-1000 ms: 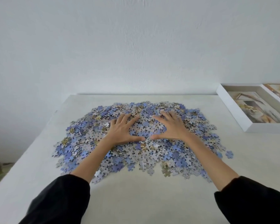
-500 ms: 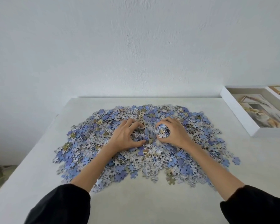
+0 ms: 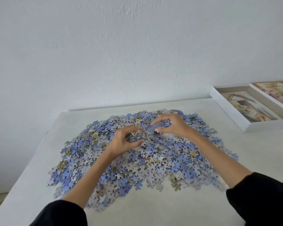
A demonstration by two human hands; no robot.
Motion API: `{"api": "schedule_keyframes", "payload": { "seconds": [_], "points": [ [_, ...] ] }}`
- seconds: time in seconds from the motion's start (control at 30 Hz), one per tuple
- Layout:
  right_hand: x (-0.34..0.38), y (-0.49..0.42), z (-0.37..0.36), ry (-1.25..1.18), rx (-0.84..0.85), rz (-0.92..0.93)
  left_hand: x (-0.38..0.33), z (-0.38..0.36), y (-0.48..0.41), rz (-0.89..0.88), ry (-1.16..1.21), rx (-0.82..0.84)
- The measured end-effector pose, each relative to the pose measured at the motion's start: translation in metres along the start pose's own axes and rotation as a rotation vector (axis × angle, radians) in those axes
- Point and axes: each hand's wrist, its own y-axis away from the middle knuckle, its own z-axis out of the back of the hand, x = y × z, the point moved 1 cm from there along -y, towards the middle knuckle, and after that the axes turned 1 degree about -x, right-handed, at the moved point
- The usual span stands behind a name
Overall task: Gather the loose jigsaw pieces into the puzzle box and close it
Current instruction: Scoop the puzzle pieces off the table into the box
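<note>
My left hand and right hand each curl around a clump of jigsaw pieces heaped mid-counter. I'd best scoop deep, cup both hands together, and carry low to the open box at far right.

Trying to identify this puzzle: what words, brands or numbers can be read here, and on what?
None readable. The white cardboard puzzle box shows only blurred artwork inside; the blue and grey jigsaw pieces show a fine pattern, no legible letters.
</note>
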Motion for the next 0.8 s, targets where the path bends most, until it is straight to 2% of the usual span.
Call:
{"api": "schedule_keyframes", "payload": {
  "seconds": [0.13, 0.3, 0.5, 0.63, 0.8],
  "points": [
    [0.008, 0.001, 0.006, -0.020, -0.074, 0.068, -0.007, 0.002, -0.004, -0.018, 0.059, 0.020],
    [0.006, 0.007, 0.013, -0.057, -0.128, 0.139, -0.022, 0.001, -0.011, -0.052, 0.013, 0.092],
    [-0.001, 0.012, 0.042, -0.067, -0.172, 0.189, -0.047, -0.015, -0.021, -0.086, 0.002, 0.033],
    [-0.009, 0.010, 0.078, -0.059, -0.143, 0.232, -0.077, -0.042, -0.039, -0.115, 0.028, -0.046],
    [-0.023, 0.010, 0.136, -0.052, -0.121, 0.283, -0.117, -0.091, -0.071, -0.183, 0.014, -0.034]
  ]
}}
